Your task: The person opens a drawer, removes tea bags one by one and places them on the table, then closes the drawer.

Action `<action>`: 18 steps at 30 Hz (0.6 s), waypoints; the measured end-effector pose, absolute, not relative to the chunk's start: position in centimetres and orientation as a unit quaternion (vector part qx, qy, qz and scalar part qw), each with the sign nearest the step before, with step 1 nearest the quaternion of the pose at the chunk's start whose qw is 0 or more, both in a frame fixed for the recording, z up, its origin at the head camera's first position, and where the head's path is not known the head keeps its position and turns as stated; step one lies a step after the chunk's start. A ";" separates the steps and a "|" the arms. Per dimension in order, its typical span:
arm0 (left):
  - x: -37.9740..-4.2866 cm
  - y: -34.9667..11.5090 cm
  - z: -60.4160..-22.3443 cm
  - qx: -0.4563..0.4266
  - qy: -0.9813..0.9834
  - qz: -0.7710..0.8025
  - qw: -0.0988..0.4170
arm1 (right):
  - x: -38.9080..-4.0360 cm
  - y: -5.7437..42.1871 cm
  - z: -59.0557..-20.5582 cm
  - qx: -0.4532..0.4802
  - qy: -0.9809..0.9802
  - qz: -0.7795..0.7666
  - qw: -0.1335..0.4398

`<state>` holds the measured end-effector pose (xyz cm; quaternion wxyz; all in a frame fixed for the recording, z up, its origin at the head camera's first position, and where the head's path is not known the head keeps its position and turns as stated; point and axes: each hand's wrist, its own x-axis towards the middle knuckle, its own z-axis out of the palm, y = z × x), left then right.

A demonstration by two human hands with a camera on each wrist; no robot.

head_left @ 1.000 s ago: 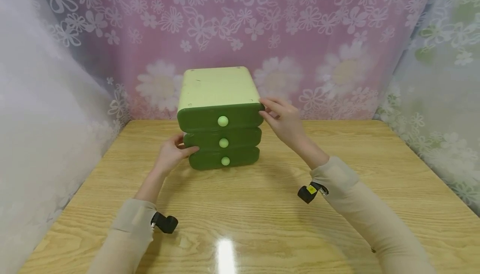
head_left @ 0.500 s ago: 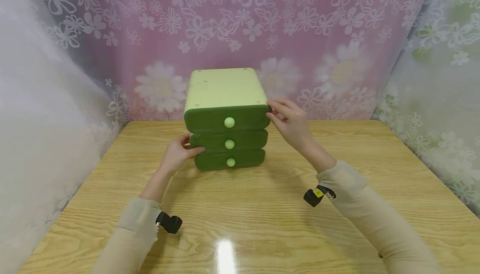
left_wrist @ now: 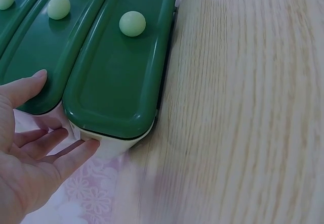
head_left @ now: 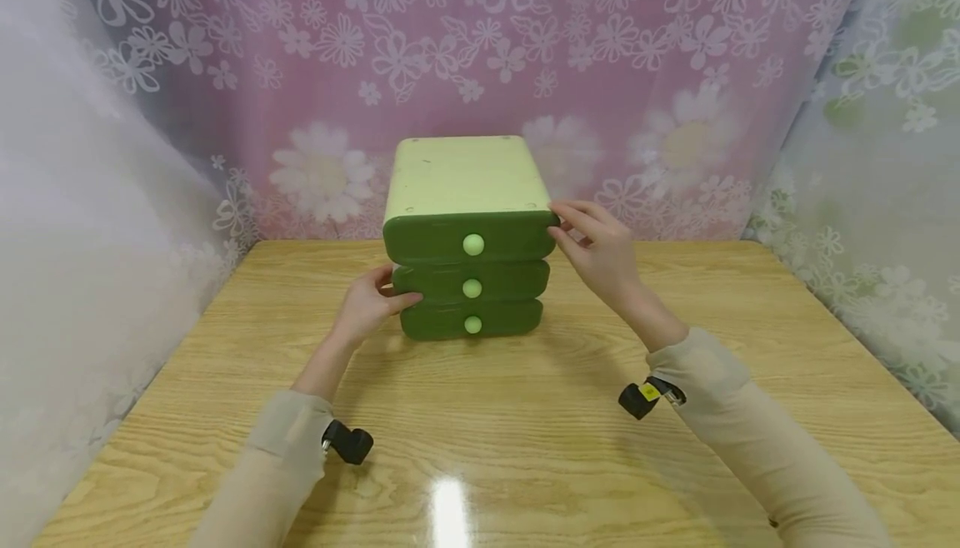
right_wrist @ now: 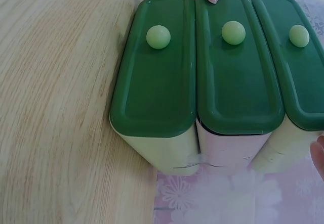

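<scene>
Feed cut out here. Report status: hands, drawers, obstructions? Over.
Left hand gripping left end of middle drawer. Right hand pinching right end of top drawer. Three-drawer stack standing on table. No loose object visible in front.

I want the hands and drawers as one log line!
left hand: grips left end of middle drawer, thumb on front | right hand: grips right end of top drawer | bottom drawer: lowest of three

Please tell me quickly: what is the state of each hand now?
Left hand: holding the drawer unit by its left side.
Right hand: pinching the drawer unit near its top right.
</scene>
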<state>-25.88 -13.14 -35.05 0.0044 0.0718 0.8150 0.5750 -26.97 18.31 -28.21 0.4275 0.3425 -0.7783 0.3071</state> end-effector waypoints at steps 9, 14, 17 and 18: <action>-26.1 -12.2 -35.1 0.080 0.815 0.574 0.010 | -26.8 19.2 -28.4 0.331 -0.779 0.312 0.431; -26.1 -11.8 -35.0 0.082 0.816 0.572 0.012 | -26.5 19.5 -28.3 0.331 -0.777 0.314 0.434; -26.2 -11.7 -35.1 0.081 0.817 0.571 0.014 | -26.4 19.7 -28.3 0.333 -0.776 0.316 0.433; -26.2 -11.7 -35.1 0.080 0.816 0.572 0.014 | -26.3 19.7 -28.3 0.333 -0.776 0.316 0.433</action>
